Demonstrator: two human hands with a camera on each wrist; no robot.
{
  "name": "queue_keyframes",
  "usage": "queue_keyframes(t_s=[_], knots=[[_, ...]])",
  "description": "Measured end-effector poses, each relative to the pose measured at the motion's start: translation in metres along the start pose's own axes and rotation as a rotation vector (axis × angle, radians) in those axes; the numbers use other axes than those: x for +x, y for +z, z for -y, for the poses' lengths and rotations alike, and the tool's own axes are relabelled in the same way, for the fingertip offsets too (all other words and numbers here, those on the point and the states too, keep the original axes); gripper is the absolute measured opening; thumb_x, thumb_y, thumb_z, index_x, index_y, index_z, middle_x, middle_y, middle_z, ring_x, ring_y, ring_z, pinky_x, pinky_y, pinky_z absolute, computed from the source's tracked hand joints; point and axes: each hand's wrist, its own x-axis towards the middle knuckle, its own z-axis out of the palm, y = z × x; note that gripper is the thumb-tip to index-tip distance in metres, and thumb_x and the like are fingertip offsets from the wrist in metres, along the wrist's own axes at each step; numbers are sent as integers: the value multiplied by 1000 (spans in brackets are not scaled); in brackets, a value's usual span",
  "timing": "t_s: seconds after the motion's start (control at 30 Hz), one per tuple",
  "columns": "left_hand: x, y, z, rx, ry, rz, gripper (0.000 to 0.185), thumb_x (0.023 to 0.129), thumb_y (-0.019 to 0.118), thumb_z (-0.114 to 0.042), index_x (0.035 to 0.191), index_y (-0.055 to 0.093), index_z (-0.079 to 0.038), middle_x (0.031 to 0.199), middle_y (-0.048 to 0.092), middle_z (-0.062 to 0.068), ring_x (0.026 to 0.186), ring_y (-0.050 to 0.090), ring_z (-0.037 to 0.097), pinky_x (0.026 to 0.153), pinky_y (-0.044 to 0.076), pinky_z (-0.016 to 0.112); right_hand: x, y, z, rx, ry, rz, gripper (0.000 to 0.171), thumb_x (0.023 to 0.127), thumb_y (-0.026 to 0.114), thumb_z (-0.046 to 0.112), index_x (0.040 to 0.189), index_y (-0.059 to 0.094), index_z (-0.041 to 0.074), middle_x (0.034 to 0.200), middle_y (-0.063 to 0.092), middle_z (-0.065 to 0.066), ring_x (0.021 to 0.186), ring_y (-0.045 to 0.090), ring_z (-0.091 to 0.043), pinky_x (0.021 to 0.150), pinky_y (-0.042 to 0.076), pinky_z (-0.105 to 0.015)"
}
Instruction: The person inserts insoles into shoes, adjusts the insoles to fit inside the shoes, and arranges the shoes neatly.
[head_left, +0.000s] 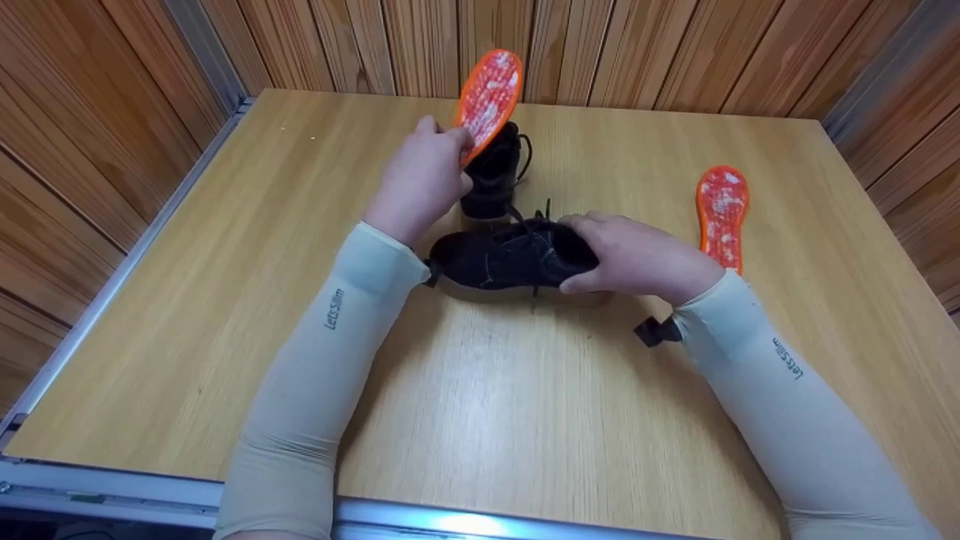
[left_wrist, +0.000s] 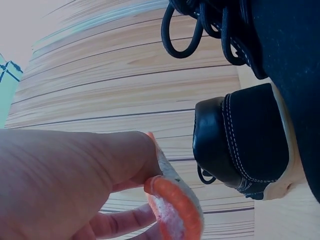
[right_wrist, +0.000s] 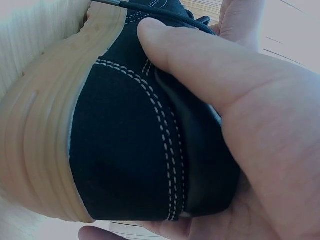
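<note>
My left hand [head_left: 421, 180] pinches one end of an orange-rimmed insole [head_left: 493, 94] with a red and white mottled face, holding it raised and tilted. Below it, a black lace-up shoe [head_left: 487, 262] lies sideways on the table, its toe to the left. The right hand [head_left: 637, 253] grips this shoe around its heel and collar. In the right wrist view, the thumb runs along the side of the shoe [right_wrist: 120, 145], above its tan sole. A second black shoe [head_left: 486, 187] stands just behind, partly covered by the left hand and insole.
Another orange insole [head_left: 722, 210] lies flat on the wooden table [head_left: 487, 420] at the right, its near end hidden by the right forearm. Wood-panelled walls [head_left: 600, 52] enclose the back and sides. A metal rail [head_left: 112, 484] runs along the front edge.
</note>
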Motion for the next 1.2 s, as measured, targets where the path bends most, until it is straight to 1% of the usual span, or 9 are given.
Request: queue_keyframes(t_s=[0.13,0.23,0.5,0.7,0.9,1.07,1.2], knots=[[-1,1,-1,0,20,-2,48,100,68,-12,148,65,-13,137,58,17,111,59,29,103,56,47,0,0,0,-1,-5,-1,92,94,85,42,166,41,4,161,54,-25,140,58,-42,122,45,-63],[-1,3,-2,4,36,-9,46,100,69,-11,146,66,-11,136,59,17,111,59,28,103,57,47,0,0,-1,-1,-11,-5,92,94,86,42,165,41,3,160,55,-25,138,59,-42,121,46,-63],[-3,7,-6,15,69,-29,43,99,69,-11,142,69,-11,133,61,16,109,62,29,100,58,49,0,1,-2,7,-16,-13,94,94,86,44,165,42,2,160,55,-26,140,59,-42,121,45,-62],[-4,9,-9,28,63,-20,43,100,68,-12,143,68,-14,130,61,15,105,61,29,93,58,48,0,1,-2,12,-24,-20,95,94,87,45,165,41,1,162,53,-26,144,57,-43,123,44,-62],[-6,9,-12,35,72,-14,43,102,68,-14,145,67,-15,131,60,14,107,59,30,93,57,47,2,1,-2,10,-33,-21,95,93,87,44,164,42,-1,159,56,-27,142,58,-43,122,45,-62],[-7,8,-16,50,93,-17,42,102,69,-16,144,67,-16,132,61,15,108,60,30,96,58,48,2,0,-3,8,-35,-18,96,94,87,45,164,42,-3,160,55,-28,144,57,-44,123,44,-62],[-7,8,-19,59,103,-12,42,102,70,-17,144,67,-16,133,62,15,111,62,31,100,59,49,2,0,-2,14,-31,-17,95,93,87,45,163,42,-2,158,57,-27,140,59,-42,121,45,-61]])
